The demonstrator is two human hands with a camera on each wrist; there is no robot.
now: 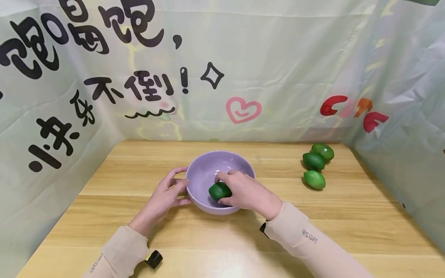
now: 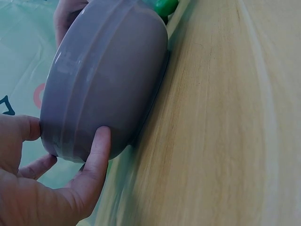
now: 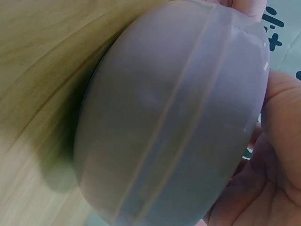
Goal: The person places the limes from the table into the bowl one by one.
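Note:
A purple bowl (image 1: 199, 166) stands on the wooden table in the head view. My left hand (image 1: 167, 194) holds its left side, with fingertips at the rim and against the outer wall; the left wrist view shows one finger (image 2: 99, 141) pressed to the outside of the bowl (image 2: 117, 70). Inside the bowl, my right hand (image 1: 245, 193) grips a dark green lime (image 1: 219, 191) between thumb and fingers, low by the near wall. In the right wrist view the bowl (image 3: 155, 108) hides the lime, and only part of the right hand (image 3: 277, 155) shows behind the rim.
Three more limes lie close together at the table's right: one at the back (image 1: 323, 152), a darker one (image 1: 313, 161) against it, and a lighter one (image 1: 314, 180) in front. A printed cloth (image 1: 278, 58) walls the table (image 1: 347, 216) at the back and sides.

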